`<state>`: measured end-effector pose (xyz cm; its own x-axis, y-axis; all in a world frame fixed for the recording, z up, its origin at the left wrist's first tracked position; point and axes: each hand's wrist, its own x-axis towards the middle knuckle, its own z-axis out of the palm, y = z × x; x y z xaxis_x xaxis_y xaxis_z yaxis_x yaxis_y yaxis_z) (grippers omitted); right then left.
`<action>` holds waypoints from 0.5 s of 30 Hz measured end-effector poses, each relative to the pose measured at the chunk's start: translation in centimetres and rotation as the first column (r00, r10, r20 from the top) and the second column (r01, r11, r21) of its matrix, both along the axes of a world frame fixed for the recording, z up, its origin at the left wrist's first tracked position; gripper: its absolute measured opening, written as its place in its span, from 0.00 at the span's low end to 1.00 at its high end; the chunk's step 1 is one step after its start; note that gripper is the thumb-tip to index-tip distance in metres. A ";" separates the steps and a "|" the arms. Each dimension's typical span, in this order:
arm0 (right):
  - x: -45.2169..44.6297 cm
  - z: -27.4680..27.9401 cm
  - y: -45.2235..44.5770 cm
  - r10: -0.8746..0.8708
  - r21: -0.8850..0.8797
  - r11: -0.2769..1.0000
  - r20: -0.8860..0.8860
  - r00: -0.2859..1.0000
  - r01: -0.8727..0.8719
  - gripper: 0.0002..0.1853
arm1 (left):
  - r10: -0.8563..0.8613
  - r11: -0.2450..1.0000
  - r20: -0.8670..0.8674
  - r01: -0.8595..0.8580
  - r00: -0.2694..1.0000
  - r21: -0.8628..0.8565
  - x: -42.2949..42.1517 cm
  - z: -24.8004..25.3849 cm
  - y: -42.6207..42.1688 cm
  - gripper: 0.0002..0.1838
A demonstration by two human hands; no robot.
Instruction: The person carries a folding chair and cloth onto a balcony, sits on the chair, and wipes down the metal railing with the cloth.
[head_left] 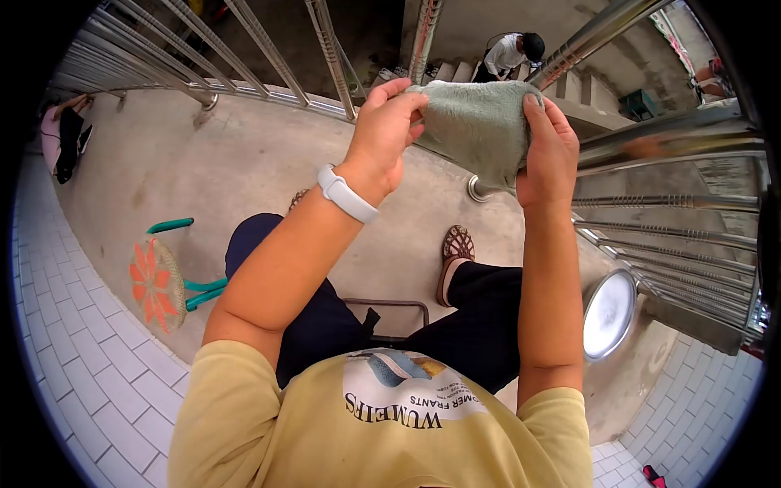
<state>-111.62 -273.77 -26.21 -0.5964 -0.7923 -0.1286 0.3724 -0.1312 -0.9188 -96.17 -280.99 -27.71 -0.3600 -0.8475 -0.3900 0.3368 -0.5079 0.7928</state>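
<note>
A grey-green plush cloth [478,126] is stretched between my two hands in front of the metal railing. My left hand [382,134], with a white band on the wrist, pinches the cloth's upper left corner. On the other side, my right hand [550,154] grips the right edge, thumb on the near face and fingers partly hidden behind it. The cloth hangs in a shallow sag, its lower edge in the air above the concrete floor.
Shiny metal railings [651,201] run ahead and to the right. A stool with a woven flowered seat [154,285] and green legs stands at left. A white round basin [610,315] is at right. One person [508,55] is below the railing, another [58,138] far left.
</note>
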 end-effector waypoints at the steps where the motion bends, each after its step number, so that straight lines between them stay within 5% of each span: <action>1: 0.1 -0.1 0.0 -0.008 -0.018 1.000 -0.040 0.999 0.008 0.10 | 0.047 0.999 0.045 -0.048 0.998 0.025 -0.3 -0.1 0.4 0.18; 5: 1.0 0.5 0.2 0.017 0.000 1.000 -0.149 0.989 -0.017 0.12 | -0.013 0.989 0.113 -0.003 0.994 0.146 -1.2 -3.1 2.0 0.16; 7: 1.6 0.6 0.3 0.068 -0.006 0.997 -0.182 0.981 -0.071 0.12 | -0.329 0.905 0.086 0.288 0.940 0.314 -1.4 -3.6 3.1 0.14; 13: 3.3 3.4 2.6 0.501 -0.083 0.858 -0.081 0.862 -0.507 0.12 | -0.393 0.903 -0.123 0.407 0.911 0.137 -2.0 -5.2 4.6 0.14; 14: 3.6 3.5 2.9 0.524 -0.120 0.839 -0.091 0.847 -0.531 0.12 | -0.314 0.907 -0.331 0.384 0.890 0.173 -2.1 -5.2 4.8 0.11; 15: 3.9 3.5 3.1 0.546 -0.155 0.817 -0.102 0.831 -0.556 0.12 | -0.321 0.909 -0.357 0.391 0.877 0.145 -2.3 -4.8 4.6 0.11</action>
